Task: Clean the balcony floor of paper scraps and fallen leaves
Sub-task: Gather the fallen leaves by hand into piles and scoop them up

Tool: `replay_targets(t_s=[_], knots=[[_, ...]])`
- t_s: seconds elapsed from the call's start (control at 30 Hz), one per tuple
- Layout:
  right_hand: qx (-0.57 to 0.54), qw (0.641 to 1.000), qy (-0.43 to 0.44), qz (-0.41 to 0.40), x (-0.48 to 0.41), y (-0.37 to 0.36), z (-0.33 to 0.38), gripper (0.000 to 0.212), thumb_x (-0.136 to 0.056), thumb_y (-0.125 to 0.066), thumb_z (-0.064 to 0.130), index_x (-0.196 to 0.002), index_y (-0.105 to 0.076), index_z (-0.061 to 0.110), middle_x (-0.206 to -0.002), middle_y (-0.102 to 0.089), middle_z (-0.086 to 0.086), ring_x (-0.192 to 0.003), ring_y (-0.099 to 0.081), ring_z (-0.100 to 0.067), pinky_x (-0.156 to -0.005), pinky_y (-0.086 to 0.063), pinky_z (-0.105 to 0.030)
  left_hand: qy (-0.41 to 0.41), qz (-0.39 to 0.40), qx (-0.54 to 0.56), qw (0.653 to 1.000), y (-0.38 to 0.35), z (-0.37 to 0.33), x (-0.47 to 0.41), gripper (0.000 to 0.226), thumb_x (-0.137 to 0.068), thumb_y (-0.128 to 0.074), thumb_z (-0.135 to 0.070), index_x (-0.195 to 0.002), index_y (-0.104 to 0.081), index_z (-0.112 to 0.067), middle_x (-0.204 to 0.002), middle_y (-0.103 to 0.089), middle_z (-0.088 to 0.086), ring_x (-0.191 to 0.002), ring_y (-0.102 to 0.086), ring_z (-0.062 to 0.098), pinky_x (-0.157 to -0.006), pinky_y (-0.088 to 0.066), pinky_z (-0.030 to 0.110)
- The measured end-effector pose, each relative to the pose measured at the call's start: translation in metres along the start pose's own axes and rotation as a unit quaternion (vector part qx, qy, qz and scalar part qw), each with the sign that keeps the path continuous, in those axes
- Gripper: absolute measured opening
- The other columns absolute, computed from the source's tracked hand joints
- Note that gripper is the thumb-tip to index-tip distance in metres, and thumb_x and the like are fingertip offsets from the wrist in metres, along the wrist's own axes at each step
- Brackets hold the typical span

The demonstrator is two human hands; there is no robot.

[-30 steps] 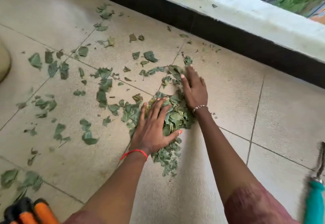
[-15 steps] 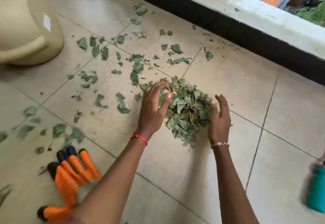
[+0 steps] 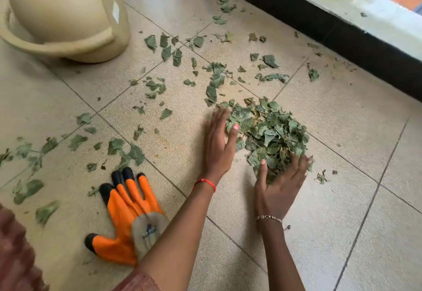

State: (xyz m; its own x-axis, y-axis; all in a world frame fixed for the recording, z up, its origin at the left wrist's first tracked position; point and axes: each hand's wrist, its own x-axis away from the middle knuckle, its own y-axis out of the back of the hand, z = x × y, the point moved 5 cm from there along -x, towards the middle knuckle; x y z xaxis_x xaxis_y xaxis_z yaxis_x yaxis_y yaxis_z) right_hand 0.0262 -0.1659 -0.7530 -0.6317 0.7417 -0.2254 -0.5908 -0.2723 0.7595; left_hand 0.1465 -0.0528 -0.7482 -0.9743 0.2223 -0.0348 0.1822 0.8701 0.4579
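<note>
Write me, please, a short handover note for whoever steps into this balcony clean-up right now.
Left hand: open, fingers straight against the left edge of the leaf pile.
Right hand: open, fingers pushed into the pile's near edge.
Done: one pile gathered on the floor.
Left: scattered leaves lie between the pile and the beige container, with more around the orange glove, which lies unworn. Nothing is lifted yet. Gather the strays, then probably bin everything.
</note>
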Motion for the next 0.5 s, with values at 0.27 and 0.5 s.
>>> replay_targets(t_s=[0.27, 0.5], knots=[[-0.019, 0.957, 0.267, 0.115, 0.000, -0.063, 0.104, 0.051, -0.094, -0.037, 0.027, -0.136, -0.039, -0.001, -0.148, -0.030, -0.017, -0.140, -0.015, -0.021, -0.116, -0.007, -0.031, 0.255, -0.264, -0.207, 0.907, 0.094, 0.059, 0.017, 0.068, -0.095, -0.033, -0.044, -0.151, -0.015, -0.008, -0.159, -0.001, 0.015, -0.147, 0.006, 0.027, -0.115, 0.011, 0.039], [0.014, 0.927, 0.323, 0.188, 0.015, -0.100, 0.112, 0.051, -0.094, -0.030, 0.025, -0.139, -0.039, 0.000, -0.148, -0.034, -0.014, -0.139, -0.018, -0.016, -0.115, -0.012, -0.032, 0.239, -0.216, -0.233, 0.918, 0.088, 0.070, 0.026, 0.076, -0.088, -0.026, -0.046, -0.149, -0.019, -0.002, -0.158, -0.007, 0.018, -0.147, -0.001, 0.030, -0.116, 0.006, 0.041]])
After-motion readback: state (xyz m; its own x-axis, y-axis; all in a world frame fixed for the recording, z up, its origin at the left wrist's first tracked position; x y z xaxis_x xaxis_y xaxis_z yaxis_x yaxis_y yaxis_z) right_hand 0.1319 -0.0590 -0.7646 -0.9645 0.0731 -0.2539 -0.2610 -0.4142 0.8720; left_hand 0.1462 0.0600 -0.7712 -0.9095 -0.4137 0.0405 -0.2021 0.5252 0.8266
